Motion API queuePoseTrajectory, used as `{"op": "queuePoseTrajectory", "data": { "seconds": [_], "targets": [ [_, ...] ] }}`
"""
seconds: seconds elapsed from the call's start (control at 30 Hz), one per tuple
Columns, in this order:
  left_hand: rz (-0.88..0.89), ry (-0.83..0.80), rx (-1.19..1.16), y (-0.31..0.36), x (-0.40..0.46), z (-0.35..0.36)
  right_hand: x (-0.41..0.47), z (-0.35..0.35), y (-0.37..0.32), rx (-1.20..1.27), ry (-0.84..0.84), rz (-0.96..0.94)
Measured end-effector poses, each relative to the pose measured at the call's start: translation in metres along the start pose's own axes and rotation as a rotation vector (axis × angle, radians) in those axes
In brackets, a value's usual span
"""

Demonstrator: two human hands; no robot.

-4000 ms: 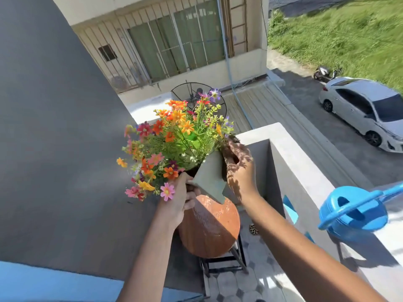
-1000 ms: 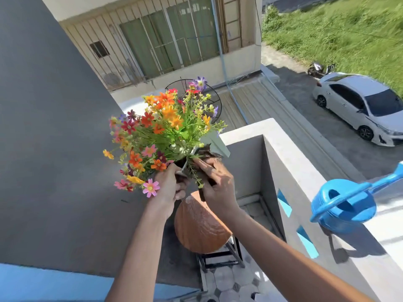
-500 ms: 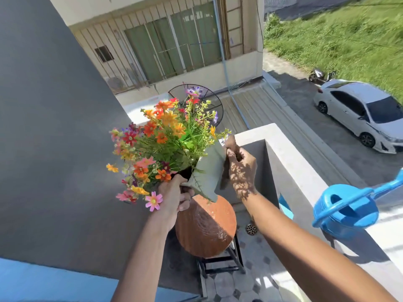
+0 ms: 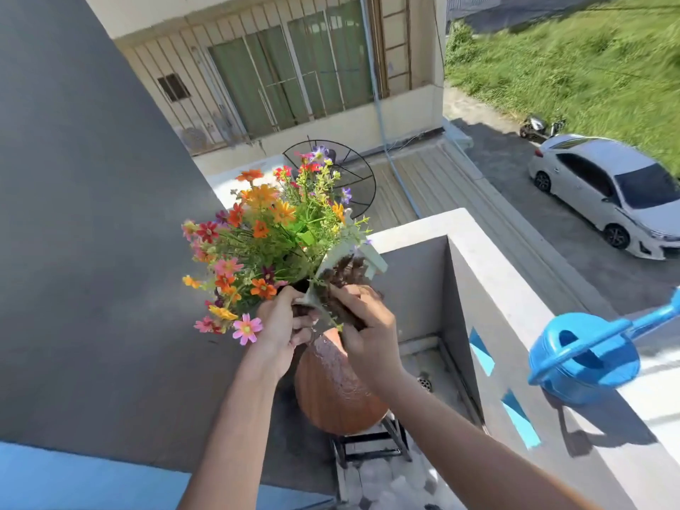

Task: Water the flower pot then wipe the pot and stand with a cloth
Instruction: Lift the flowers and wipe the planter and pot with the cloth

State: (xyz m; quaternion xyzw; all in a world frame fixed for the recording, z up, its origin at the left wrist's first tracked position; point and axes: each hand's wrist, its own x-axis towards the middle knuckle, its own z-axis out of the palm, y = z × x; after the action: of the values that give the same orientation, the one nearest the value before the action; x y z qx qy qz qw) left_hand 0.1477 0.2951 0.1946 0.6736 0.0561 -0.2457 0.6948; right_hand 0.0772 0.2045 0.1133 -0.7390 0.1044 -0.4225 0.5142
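A round terracotta pot (image 4: 331,395), wet on its side, stands on a black metal stand (image 4: 371,443) in the balcony corner. Colourful flowers (image 4: 272,237) fill its top. A pale green cloth (image 4: 349,252) lies over the pot's rim on the right. My left hand (image 4: 283,322) grips the rim and the cloth's lower corner under the flowers. My right hand (image 4: 364,322) presses on the cloth at the rim, fingers curled over it. The rim itself is hidden by hands and cloth.
A blue watering can (image 4: 588,358) sits on the parapet ledge (image 4: 515,288) to the right. A grey wall (image 4: 92,215) rises on the left. Tiled floor with a drain (image 4: 425,382) lies below. A white car (image 4: 607,193) is parked far below.
My right hand has moved from the far upper edge of the cloth down toward me along the rim. The cloth has bunched up higher on the pot's right side.
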Motion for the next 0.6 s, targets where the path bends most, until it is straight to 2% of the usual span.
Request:
{"op": "queuePoseTrajectory", "data": {
  "seconds": [0.1,0.23,0.33,0.43,0.6],
  "targets": [
    [0.011,0.052,-0.004,0.002,0.002,-0.003,-0.023,-0.001,0.010,-0.016,-0.081,0.054],
    [0.016,0.039,0.016,-0.002,0.006,-0.005,-0.009,-0.001,0.012,-0.001,0.020,0.075],
    [0.032,0.018,0.070,-0.001,0.006,-0.004,0.023,0.000,0.005,0.252,0.142,0.354],
    [0.062,0.010,0.105,0.000,0.002,-0.003,0.055,-0.006,0.004,0.426,0.199,0.389],
    [0.050,0.027,0.151,0.006,0.005,-0.009,0.090,-0.028,0.000,0.214,0.259,0.314]
  ]
}}
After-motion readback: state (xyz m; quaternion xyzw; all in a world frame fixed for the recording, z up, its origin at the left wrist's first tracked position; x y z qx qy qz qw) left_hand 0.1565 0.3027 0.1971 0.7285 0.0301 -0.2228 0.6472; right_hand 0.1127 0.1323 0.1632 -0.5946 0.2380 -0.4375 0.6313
